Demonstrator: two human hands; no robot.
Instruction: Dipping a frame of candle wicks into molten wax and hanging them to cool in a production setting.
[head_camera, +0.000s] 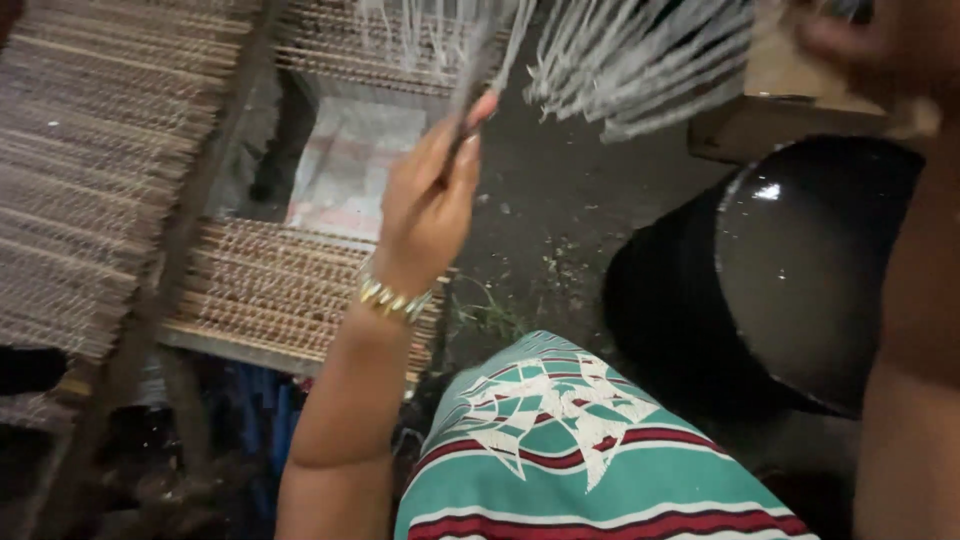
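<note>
At upper centre, the left hand (428, 205) has its fingers pinched on a fan of thin white-coated sticks (640, 60). They look light, stiff and brittle; gripping the bare gathered ends seems safest. The right hand (860, 40) blurs at upper right, its grip unclear.

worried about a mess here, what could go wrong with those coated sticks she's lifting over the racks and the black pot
1. The left hand pinches the fanned white-coated sticks at one end only; some could slip and fall on the dirt ground.
2. The black pot sits open close by the knee, so a nudge might tip it.
3. The spread tips may brush the racks of sticks.
</note>
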